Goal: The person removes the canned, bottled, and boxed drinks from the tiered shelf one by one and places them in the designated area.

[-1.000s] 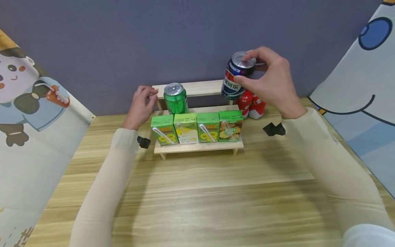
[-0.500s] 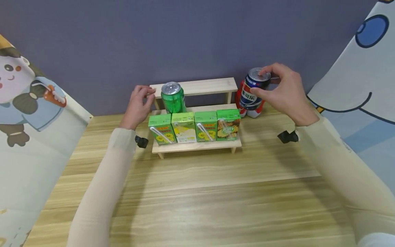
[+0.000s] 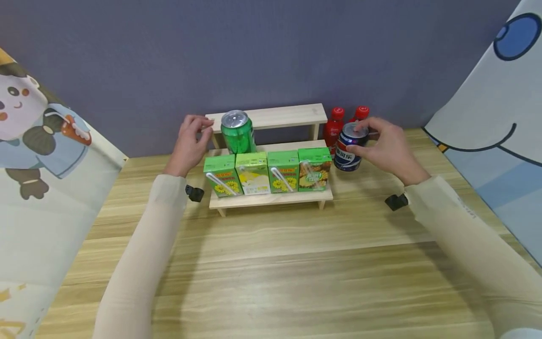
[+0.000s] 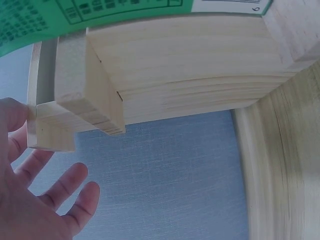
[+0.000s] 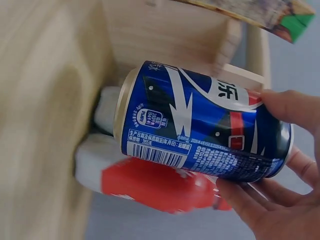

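My right hand (image 3: 387, 148) holds a blue cola can (image 3: 348, 153) by its upper part, thumb at the side and a finger on the lid. The can is upright in front of two red-capped bottles (image 3: 333, 128); whether its base touches the table cannot be told. My left hand (image 3: 189, 146) grips the left end of a two-tier wooden shelf (image 3: 288, 117), its other fingers loosely spread in the left wrist view. A green can (image 3: 238, 134) stands on the lower tier, behind a row of several juice boxes (image 3: 253, 175).
The wooden table (image 3: 271, 263) stretches out in front of the shelf. A grey-blue wall (image 3: 271, 52) rises behind it. Printed cartoon panels stand on the left (image 3: 46, 141) and right (image 3: 487, 122).
My right hand has carried the cola can from above the shelf's right end to the right, then down in front of the bottles. The left hand stays at the shelf's left end.
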The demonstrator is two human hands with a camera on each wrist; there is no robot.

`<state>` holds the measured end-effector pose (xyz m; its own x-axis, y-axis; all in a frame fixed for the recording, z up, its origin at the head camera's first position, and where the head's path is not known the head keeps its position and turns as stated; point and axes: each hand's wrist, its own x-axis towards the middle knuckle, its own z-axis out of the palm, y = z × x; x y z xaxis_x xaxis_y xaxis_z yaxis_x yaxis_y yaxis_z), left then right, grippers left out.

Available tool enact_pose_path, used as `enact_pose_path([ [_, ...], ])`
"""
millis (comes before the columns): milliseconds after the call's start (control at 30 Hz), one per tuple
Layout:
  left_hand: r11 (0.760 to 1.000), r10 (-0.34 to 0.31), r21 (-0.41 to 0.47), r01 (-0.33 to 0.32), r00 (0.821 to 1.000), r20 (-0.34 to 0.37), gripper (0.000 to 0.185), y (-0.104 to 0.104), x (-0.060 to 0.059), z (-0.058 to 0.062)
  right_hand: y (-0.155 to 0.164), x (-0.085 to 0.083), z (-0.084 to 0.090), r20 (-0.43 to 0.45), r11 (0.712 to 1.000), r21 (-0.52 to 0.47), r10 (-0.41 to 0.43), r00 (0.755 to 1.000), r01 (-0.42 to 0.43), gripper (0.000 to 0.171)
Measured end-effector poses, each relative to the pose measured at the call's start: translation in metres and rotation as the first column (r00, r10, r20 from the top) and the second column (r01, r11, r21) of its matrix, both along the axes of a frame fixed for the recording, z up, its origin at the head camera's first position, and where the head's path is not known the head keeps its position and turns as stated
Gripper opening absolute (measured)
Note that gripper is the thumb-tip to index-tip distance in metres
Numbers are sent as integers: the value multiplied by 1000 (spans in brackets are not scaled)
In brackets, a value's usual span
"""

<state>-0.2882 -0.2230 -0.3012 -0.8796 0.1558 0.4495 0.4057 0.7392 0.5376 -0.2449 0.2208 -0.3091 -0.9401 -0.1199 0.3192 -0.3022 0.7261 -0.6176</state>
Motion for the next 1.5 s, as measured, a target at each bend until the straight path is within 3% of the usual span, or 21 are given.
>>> enact_pose_path([
  [233,1000,-2,10,2,1000,-5,30,-1,-1,-1,-5,-7,-23,13,997,-51,63,998,-62,43],
  [533,1000,-8,18,8,1000,-15,30,-1,-3,-2,-7,-14,-42,-21,997,-42,63,998,-63,42],
  [933,1000,-10,24,11,999,-37,28,1,-2,0,-14,-14,-47,-77,996,-40,77,994,-81,38],
  [1500,1000,-2,22,3,1000,-12,29,1,0,1,-14,-19,-50,-38,994,-66,91,995,-93,39],
])
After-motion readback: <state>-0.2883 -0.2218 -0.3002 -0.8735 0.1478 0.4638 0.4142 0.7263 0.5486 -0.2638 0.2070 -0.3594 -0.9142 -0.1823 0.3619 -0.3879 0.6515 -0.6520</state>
